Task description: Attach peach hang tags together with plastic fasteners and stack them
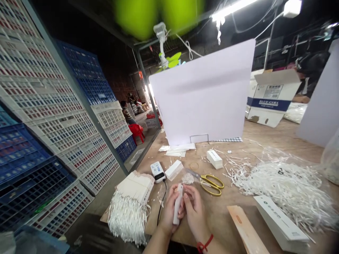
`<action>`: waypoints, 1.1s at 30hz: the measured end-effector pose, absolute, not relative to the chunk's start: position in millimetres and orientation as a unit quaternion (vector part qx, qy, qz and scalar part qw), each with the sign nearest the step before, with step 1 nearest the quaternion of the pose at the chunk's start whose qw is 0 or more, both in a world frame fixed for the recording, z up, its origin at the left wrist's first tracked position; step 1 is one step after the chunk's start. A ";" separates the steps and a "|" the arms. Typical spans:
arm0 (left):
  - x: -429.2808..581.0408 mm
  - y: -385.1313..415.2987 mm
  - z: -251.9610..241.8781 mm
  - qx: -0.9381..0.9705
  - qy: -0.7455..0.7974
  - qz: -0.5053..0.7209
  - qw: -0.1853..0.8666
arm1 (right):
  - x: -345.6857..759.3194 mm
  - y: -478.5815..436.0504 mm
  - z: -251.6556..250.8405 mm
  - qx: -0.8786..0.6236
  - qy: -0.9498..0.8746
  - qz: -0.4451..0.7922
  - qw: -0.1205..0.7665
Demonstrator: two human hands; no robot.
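My left hand (170, 206) is closed around a narrow white stack of paper tags (177, 209), held upright on edge near the table's front. My right hand (195, 207) grips the same stack from the other side, its fingers partly hidden behind it. Just beyond the hands lie a small heap of white bits (188, 178) and yellow-handled scissors (214, 184). To the left rests a fanned pile of tags (135, 185) with white strings (128, 217) hanging over the edge. A white device with a dark display (158, 171) and a short tag stack (174, 170) sit ahead.
A white panel (203, 98) stands upright across the table. On the right are loose white strings (286, 183), a long tag stack (282, 222), an orange-brown card stack (246, 229) and a carton (272, 98). Another small stack (214, 159) lies ahead. Crates (66, 120) rise at left.
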State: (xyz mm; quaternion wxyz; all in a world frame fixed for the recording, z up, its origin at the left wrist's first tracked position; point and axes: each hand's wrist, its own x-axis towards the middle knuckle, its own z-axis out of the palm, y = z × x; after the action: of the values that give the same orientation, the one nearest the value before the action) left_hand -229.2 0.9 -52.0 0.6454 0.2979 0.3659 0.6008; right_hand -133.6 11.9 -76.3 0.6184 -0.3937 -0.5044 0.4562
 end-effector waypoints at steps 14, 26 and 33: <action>-240.9 4.9 -58.8 0.280 0.289 0.579 0.709 | -127.9 14.2 -77.9 -0.415 -0.511 0.444 0.608; -235.4 1.6 -58.4 0.365 0.302 0.547 0.690 | -123.2 13.8 -71.7 -0.419 -0.465 0.456 0.633; -233.2 1.8 -56.6 0.405 0.289 0.516 0.697 | -123.4 13.4 -71.3 -0.430 -0.460 0.440 0.639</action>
State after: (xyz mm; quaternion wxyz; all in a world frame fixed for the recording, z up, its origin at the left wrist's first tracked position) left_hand -233.2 1.8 -56.6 0.6968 0.4055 0.2893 0.5161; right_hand -123.4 13.4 -71.3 0.6393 -0.4304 -0.4604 0.4405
